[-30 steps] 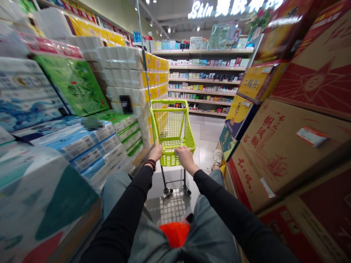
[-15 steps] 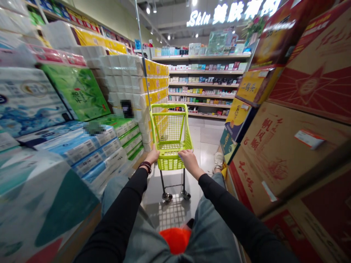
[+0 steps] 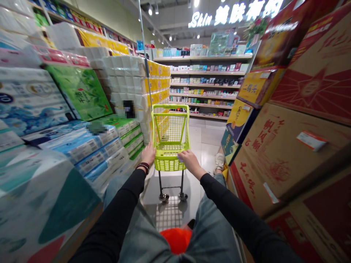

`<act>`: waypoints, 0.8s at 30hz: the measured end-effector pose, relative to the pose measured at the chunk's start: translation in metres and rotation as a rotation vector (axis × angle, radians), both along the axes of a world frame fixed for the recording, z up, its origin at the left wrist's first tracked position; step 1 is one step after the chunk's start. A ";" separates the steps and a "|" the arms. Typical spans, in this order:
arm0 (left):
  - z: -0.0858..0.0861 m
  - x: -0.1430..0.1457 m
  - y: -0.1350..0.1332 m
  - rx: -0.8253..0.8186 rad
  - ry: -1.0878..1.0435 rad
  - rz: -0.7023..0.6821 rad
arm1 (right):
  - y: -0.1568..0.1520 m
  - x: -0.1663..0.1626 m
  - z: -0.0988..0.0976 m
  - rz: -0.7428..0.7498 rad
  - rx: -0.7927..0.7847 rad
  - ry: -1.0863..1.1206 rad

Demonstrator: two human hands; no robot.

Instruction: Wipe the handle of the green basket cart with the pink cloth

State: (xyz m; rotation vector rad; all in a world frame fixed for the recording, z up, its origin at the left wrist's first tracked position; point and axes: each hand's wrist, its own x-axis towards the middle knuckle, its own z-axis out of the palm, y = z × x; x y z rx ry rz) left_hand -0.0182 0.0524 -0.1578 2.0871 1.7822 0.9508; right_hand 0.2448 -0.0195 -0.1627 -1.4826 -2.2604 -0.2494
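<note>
A small lime-green toy-sized shopping cart (image 3: 170, 164) stands upright on the floor between my knees, on dark legs with castors. My left hand (image 3: 148, 154) is closed at the left side of its basket, with the fingertips partly hidden against the plastic. Over the near right corner curl the fingers of my right hand (image 3: 190, 160), gripping the basket's edge. A small pale purple patch shows at those fingertips, too small to name. The basket's mesh floor and far wall are visible through the raised frame.
Tissue packs (image 3: 93, 146) are stacked close on the left, with toilet-roll packs (image 3: 128, 80) behind them. Cardboard cartons (image 3: 276, 142) line the right side. Shelves (image 3: 203, 73) of small boxes cross the back. An orange-red object (image 3: 177, 239) lies between my thighs.
My left hand has shifted slightly left and up along the basket's side. The cart's wheels have swung a little left. My right hand stays on its corner.
</note>
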 end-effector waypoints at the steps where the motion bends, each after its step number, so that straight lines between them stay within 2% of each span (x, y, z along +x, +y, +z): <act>1: -0.002 0.005 -0.007 0.057 0.052 0.048 | -0.001 -0.001 0.000 -0.013 -0.003 -0.002; 2: -0.005 0.010 -0.014 0.100 0.107 0.017 | -0.002 -0.004 0.001 -0.024 -0.003 -0.001; 5: -0.018 0.022 -0.032 0.156 0.260 -0.245 | -0.003 -0.010 0.004 -0.045 -0.011 0.009; 7: -0.023 0.025 -0.038 0.164 0.346 -0.312 | -0.004 -0.013 0.007 -0.049 -0.038 0.020; 13: -0.012 0.019 -0.032 0.079 0.434 -0.312 | -0.002 -0.020 0.010 0.023 -0.078 0.104; 17: -0.006 0.016 -0.032 0.062 0.442 -0.319 | 0.001 -0.003 0.013 0.089 -0.086 0.099; 21: -0.008 0.015 -0.031 0.073 0.437 -0.341 | 0.002 0.009 0.020 0.037 -0.112 0.068; 24: -0.008 0.016 -0.030 0.087 0.432 -0.342 | -0.001 -0.015 0.018 -0.002 -0.129 0.040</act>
